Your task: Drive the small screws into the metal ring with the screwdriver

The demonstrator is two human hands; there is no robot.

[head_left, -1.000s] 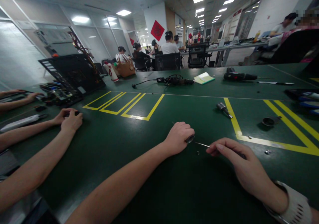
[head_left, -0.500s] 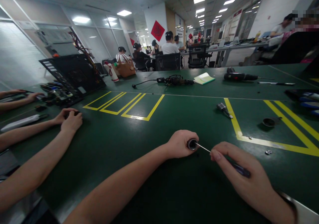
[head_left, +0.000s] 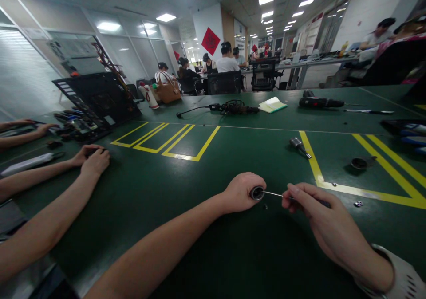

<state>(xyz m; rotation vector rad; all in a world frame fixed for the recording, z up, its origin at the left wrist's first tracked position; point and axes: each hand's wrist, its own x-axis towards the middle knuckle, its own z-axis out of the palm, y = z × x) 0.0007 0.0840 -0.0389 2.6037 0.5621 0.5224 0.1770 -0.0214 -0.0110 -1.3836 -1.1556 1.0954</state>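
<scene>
My left hand [head_left: 238, 193] is closed around a dark, hollow metal cylinder [head_left: 257, 193], its open end turned towards my right hand. In my right hand [head_left: 321, 210] is a thin screwdriver [head_left: 274, 194], its dark handle mostly hidden in the palm. The tip of its shaft meets the cylinder's rim; whether it goes inside I cannot tell. A tiny dark piece [head_left: 265, 206] lies on the table just below the cylinder. Beyond my right hand are small metal rings [head_left: 358, 204], a stemmed metal part [head_left: 299, 147] and a round cup-like part [head_left: 360, 163].
Yellow tape [head_left: 366, 194] marks the green table [head_left: 159, 219]. Towards the back lie a power drill [head_left: 321, 102], a pen [head_left: 368, 111], a notepad [head_left: 273, 105] and a cabled tool [head_left: 235, 108]. At left are a co-worker's hands [head_left: 95, 159] and a black frame [head_left: 100, 98].
My right hand has turned and risen slightly, so the screwdriver shaft lies closer to level. My left hand and the cylinder have hardly moved.
</scene>
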